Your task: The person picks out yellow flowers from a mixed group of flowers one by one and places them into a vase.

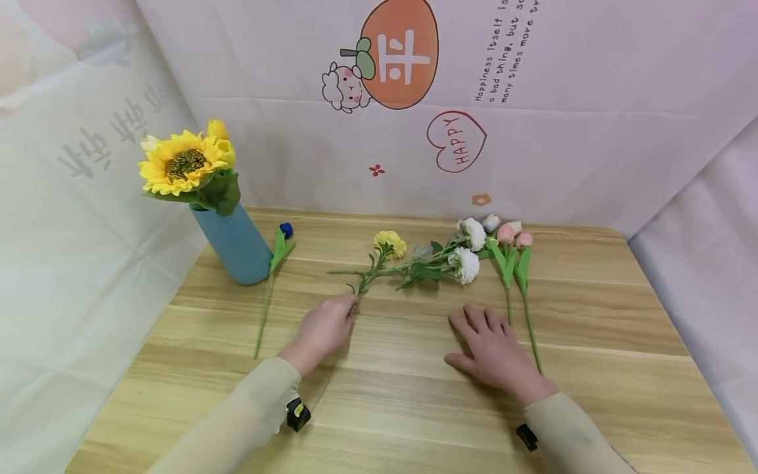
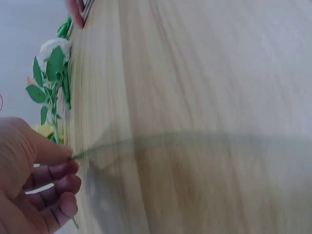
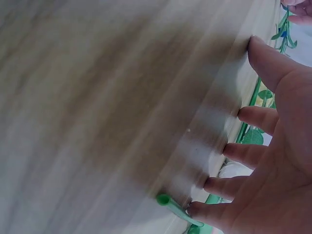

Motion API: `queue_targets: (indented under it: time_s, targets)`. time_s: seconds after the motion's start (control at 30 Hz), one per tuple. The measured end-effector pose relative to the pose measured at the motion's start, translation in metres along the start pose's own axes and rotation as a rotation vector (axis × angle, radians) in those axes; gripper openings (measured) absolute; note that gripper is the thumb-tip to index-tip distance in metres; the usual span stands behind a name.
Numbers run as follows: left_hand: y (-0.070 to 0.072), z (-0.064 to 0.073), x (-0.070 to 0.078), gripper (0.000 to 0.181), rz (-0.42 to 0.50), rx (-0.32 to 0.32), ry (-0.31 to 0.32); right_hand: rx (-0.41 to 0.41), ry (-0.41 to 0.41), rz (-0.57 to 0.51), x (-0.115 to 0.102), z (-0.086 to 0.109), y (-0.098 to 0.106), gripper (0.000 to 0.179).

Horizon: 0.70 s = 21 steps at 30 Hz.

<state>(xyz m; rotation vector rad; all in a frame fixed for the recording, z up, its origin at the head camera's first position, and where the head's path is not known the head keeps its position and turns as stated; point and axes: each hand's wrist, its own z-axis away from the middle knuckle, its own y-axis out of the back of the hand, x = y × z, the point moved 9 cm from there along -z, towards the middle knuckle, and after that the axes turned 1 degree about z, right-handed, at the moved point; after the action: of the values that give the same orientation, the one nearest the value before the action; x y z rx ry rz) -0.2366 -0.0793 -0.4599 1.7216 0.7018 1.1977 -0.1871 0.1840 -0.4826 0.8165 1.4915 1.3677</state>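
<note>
Between thumb and fingertips my left hand (image 1: 322, 331) pinches the stem of a yellow carnation (image 1: 389, 244), whose bloom points away from me. In the left wrist view that thin green stem (image 2: 146, 141) runs blurred from the pinch across to the right. My right hand (image 1: 494, 349) lies palm down with spread, straight fingers, its fingertips (image 3: 231, 147) touching the wooden table. Close to its little finger are the stems of two pink tulips (image 1: 514, 235). White flowers (image 1: 464, 264) with leafy stems lie between the carnation and the tulips.
At the left stands a blue vase (image 1: 233, 245), tilted in view, holding a sunflower (image 1: 186, 163) and yellow tulips (image 1: 220, 141). A blue tulip (image 1: 286, 230) lies beside it on the wooden table (image 1: 408, 401). A printed cloth (image 1: 284, 118) hangs behind the table's far edge.
</note>
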Motion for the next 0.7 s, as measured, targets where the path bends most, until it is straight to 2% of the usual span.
queue_targets:
  time_s: [0.07,0.2,0.3,0.43,0.5,0.57,0.63,0.7]
  targets:
    - [0.005,0.0,-0.009,0.034,-0.003,0.011,0.056,-0.005,-0.005,-0.005,0.0,0.0,-0.001,0.076]
    - [0.016,-0.001,-0.024,0.035,-0.042,0.025,0.133,-0.011,-0.008,-0.009,0.0,0.0,-0.002,0.076]
    - [0.025,-0.001,-0.028,0.034,-0.077,0.038,0.132,-0.016,-0.011,-0.015,0.0,0.0,-0.002,0.076]
    - [0.042,0.0,-0.026,0.033,-0.146,0.093,0.095,-0.02,-0.014,-0.018,0.0,0.0,-0.003,0.075]
    - [0.054,0.0,-0.022,0.031,-0.202,0.148,0.054,-0.02,-0.013,-0.018,0.0,0.0,-0.003,0.075]
    - [0.069,0.001,-0.016,0.028,-0.272,0.233,-0.002,-0.019,-0.014,-0.018,-0.001,0.0,-0.004,0.075]
    - [0.088,0.003,-0.006,0.025,-0.357,0.345,-0.079,-0.022,-0.016,-0.019,-0.001,0.0,-0.004,0.075]
    - [0.108,0.006,0.006,0.022,-0.437,0.482,-0.158,-0.024,-0.018,-0.02,-0.001,0.0,-0.004,0.075]
